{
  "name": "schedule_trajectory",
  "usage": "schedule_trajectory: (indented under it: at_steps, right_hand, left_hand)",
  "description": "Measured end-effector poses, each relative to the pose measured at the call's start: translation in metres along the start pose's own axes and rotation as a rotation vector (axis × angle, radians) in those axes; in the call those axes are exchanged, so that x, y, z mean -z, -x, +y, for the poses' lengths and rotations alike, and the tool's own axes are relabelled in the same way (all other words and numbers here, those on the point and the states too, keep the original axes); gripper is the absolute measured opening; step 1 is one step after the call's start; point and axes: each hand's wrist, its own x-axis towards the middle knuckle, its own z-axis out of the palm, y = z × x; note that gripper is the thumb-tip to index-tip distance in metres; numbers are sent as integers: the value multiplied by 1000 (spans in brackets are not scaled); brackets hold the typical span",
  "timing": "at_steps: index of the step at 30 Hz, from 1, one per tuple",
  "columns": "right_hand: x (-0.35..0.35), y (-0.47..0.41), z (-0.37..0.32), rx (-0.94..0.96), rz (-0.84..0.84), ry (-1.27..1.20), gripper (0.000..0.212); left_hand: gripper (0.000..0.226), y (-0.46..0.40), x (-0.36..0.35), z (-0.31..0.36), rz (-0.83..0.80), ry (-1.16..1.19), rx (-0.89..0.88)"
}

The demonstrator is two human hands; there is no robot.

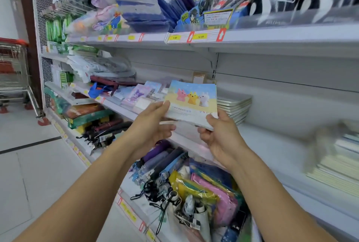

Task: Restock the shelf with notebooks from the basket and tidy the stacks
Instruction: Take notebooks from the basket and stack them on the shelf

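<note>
While both hands hold it above the white shelf, one small bundle of notebooks sits tilted, its cover showing three cartoon animals: one pink, one yellow, one white. How many notebooks the bundle has cannot be told. The left hand grips the bundle's left edge, thumb on the cover, fingers curled beneath. The right hand pinches its lower right corner, thumb on top. Just right of the bundle, one low stack of grey-edged notebooks lies flat on the shelf, about six or seven deep. Far right of the bundle a second, blurred stack of pale books rests on the same shelf. Left of the bundle lie a few cartoon-cover pads. Below the bundle, folded umbrellas and coloured pouches crowd the lower shelf. Far left of the bundle stands one trolley.
</note>
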Motion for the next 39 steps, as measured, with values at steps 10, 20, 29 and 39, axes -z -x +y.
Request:
schedule_trajectory:
  at_steps: [10,20,29,39]
  right_hand:
    - [56,-135,-91,-153,189,392,28]
    - [89,-178,-95,-172,118,1407,56]
    - [66,-175,-81,-79,59,1744,52]
    - [13,-7,50,804,96,1042,24]
  left_hand:
    - [44,-28,-30,4,78,41,7]
    - [33,-44,-23,-8,95,-16,35]
    - [31,-42,-20,-18,96,-166,73]
    - [26,28,24,-48,212,-459,215]
